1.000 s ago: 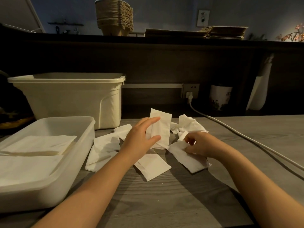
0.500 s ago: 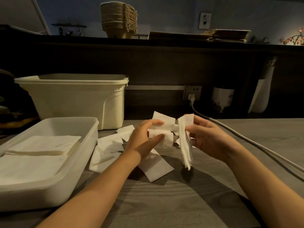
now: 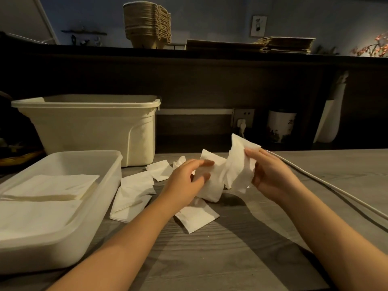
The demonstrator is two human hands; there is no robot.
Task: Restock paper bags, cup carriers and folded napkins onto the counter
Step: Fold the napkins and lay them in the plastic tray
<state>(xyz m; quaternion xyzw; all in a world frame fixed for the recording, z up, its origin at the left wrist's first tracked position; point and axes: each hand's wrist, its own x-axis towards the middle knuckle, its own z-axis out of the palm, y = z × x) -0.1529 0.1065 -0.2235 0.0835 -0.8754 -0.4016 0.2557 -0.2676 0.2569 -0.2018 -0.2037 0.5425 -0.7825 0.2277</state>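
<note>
Lower left of the frame, a shallow white tub (image 3: 63, 244) sits on the grey table (image 3: 210, 259), and in it lie flat stacked napkins (image 3: 52, 186), one pile on top of a wider layer. Just behind it stands a taller cream bin (image 3: 94, 131); its inside can't be seen from here. Now the change: half a second ago the right hand (image 3: 270, 175) had its napkin dangling in a narrow strip, and now that rumpled napkin (image 3: 239, 164) is up higher at centre frame and spread wider, pinched between thumb and curled fingers. The left hand (image 3: 184, 179) is still on its folded napkin (image 3: 210, 185), thumb and forefinger curled round the near edge, the sheet touching the rumpled one beside it. Both sheets are white, soft and creased, held just above the table. Below and left of the hands, loose napkins (image 3: 134, 192) lie scattered flat in folded rectangles, some overlapping, one just beside the tub's wall. Along the top of the frame, on the dark counter (image 3: 210, 57), stands a stack of brown cup carriers (image 3: 147, 22) and, to its right, flat paper bags (image 3: 283, 45). A white cable (image 3: 336, 190) runs across the right side of the table.
</note>
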